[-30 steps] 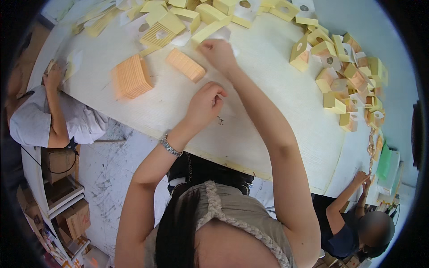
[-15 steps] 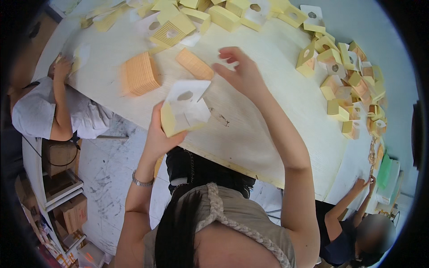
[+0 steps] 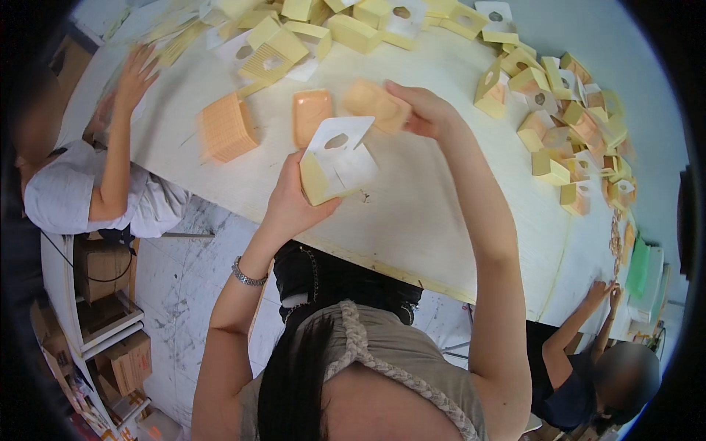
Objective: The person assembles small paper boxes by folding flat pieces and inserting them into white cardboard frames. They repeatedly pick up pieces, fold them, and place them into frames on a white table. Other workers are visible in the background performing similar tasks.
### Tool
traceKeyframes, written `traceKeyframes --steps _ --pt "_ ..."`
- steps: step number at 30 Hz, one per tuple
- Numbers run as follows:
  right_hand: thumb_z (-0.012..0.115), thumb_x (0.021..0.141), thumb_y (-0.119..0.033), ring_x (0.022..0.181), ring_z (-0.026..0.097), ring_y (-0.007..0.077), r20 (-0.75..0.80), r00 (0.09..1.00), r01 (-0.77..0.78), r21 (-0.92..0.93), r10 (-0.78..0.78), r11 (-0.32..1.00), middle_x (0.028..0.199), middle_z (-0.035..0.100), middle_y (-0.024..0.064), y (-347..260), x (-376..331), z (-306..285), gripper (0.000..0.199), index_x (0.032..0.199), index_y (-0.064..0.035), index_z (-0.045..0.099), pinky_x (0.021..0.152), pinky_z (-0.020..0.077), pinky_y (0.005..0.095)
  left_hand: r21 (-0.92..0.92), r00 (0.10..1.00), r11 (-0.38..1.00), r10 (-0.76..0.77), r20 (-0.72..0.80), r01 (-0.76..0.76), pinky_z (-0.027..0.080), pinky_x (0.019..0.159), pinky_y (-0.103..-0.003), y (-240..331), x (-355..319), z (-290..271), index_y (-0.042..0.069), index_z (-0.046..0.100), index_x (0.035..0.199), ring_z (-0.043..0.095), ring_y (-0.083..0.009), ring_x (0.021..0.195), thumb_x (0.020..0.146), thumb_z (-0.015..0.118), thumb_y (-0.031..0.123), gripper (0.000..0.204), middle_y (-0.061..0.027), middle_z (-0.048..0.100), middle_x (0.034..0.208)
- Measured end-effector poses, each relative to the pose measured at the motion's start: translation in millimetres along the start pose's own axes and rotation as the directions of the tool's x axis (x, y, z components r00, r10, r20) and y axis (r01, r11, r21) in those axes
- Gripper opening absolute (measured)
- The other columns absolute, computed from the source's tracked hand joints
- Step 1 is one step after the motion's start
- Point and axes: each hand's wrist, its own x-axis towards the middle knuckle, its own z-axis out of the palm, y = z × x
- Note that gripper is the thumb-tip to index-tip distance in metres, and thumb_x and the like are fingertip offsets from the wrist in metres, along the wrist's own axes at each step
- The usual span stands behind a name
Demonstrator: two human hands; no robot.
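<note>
She has her left hand [image 3: 294, 202] raised over the near edge of the surface [image 3: 434, 213], its grip clamped on a yellow and white carton [image 3: 334, 163] with a round window cut in its white flap. The carton is held up off the surface, tilted, its open end toward her other hand. Her right hand [image 3: 426, 110] is just beyond it, fingers closed round a peach-coloured tray [image 3: 376, 105], also lifted clear and blurred, near the carton's top flap but not touching it.

A second peach tray [image 3: 312, 114] lies flat on the surface just behind the carton, and a stack of peach trays [image 3: 226, 126] stands to its left. Along the far edge and down the right edge lie heaps of yellow cartons [image 3: 566, 125], some folded, some flat.

At the left edge another person's hand [image 3: 134, 73] rests flat on the surface. At the right corner a second person reaches up with both hands [image 3: 607, 292].
</note>
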Motion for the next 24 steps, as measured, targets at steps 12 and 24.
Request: traceKeyframes --steps 12,24 --pt "0.070 0.080 -0.018 0.121 0.046 0.0334 0.352 0.732 0.309 -0.935 -0.583 -0.177 0.135 0.049 0.0168 103 -153 -33 0.051 0.128 -0.0071 0.060 0.099 0.0412 0.0405 0.077 0.973 0.975 0.215 -0.084 -0.209 0.046 0.094 -0.041 -4 46 32 0.000 0.043 0.130 0.057 -0.0358 0.108 0.065 0.082 0.015 0.077 -0.0194 0.056 0.120" --pt "0.073 0.075 -0.014 0.117 0.050 0.0320 0.606 0.589 0.520 -0.791 -0.534 -0.322 0.129 0.054 0.0114 62 -111 19 0.030 0.104 -0.0077 0.067 0.099 0.0411 0.0442 0.195 0.959 0.951 0.199 0.200 -0.238 0.046 0.091 -0.041 18 54 60 0.003 0.052 0.121 0.055 -0.0336 0.106 0.057 0.092 0.027 0.079 -0.0144 0.060 0.112"
